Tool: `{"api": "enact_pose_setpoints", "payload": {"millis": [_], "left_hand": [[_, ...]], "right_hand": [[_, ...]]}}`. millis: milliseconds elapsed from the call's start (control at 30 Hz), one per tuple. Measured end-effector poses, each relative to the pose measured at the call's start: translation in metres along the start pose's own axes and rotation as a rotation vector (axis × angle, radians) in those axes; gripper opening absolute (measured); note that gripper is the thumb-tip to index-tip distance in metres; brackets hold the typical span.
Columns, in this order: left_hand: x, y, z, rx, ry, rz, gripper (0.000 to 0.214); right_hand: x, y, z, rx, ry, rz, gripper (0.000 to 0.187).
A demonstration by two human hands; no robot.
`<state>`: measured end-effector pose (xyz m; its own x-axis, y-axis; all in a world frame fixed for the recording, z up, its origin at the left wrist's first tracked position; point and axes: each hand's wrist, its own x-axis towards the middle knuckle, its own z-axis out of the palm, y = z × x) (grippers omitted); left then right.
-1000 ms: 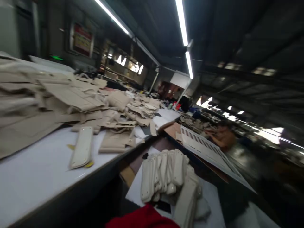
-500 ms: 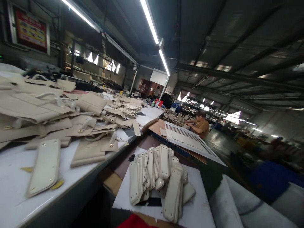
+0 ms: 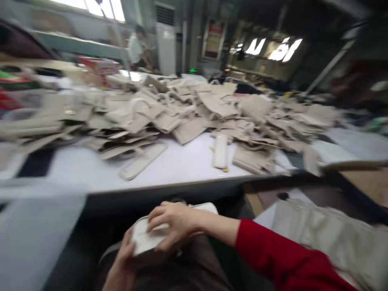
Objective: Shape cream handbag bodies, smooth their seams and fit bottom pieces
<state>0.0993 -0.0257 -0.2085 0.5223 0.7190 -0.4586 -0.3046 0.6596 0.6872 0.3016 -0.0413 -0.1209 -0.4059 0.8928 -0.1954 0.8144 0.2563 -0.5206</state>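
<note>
A cream oblong bag piece (image 3: 148, 238) rests on my lap at the bottom centre. My right hand (image 3: 174, 224), coming out of a red sleeve, lies over the top of it with the fingers curled on it. My left hand (image 3: 121, 264) grips the piece's near left end from below. Ahead is a white table (image 3: 182, 165) with a cream oblong piece (image 3: 220, 150) and a longer beige strip (image 3: 142, 161) lying loose near its front edge. The frame is smeared by motion.
A wide heap of beige bag panels (image 3: 188, 109) covers the back of the table. A pile of cream pieces (image 3: 321, 226) lies low at the right. A person (image 3: 137, 47) stands far back beside a white upright cabinet (image 3: 165, 38).
The view has swung left and down from the workshop aisle to the table front and my lap. Both hands and the cream piece have come into view.
</note>
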Motion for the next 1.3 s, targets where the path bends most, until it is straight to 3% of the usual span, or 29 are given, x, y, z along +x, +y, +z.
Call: {"api": "enact_pose_setpoints", "payload": {"millis": [33, 67, 133, 333, 467, 667, 933, 1300], "left_hand": [[-0.006, 0.006, -0.015, -0.015, 0.052, 0.037, 0.052], [-0.009, 0.01, -0.026, -0.026, 0.067, 0.061, 0.056], [-0.011, 0.011, -0.037, -0.031, 0.034, 0.079, 0.058], [-0.011, 0.006, -0.036, -0.014, -0.083, 0.128, 0.064], [-0.014, 0.009, -0.039, 0.029, -0.115, 0.159, 0.078], [-0.015, 0.012, -0.037, 0.013, -0.106, 0.186, 0.076], [-0.015, 0.002, -0.035, -0.057, -0.164, 0.213, 0.081], [-0.028, 0.006, -0.016, -0.05, 0.039, 0.204, 0.061]], "right_hand": [[0.019, -0.001, 0.008, 0.031, 0.005, -0.171, 0.044], [0.031, 0.0, 0.014, 0.065, 0.051, -0.252, 0.041], [0.041, 0.004, 0.018, 0.146, 0.077, -0.306, 0.041], [0.029, 0.004, 0.009, 0.231, 0.019, -0.254, 0.041], [0.029, -0.005, 0.007, 0.131, -0.002, -0.225, 0.033], [0.029, -0.009, 0.001, 0.025, -0.065, -0.252, 0.022], [0.019, -0.021, 0.022, 0.028, 0.019, -0.283, 0.021], [0.015, -0.021, 0.042, 0.06, 0.099, -0.209, 0.026]]}}
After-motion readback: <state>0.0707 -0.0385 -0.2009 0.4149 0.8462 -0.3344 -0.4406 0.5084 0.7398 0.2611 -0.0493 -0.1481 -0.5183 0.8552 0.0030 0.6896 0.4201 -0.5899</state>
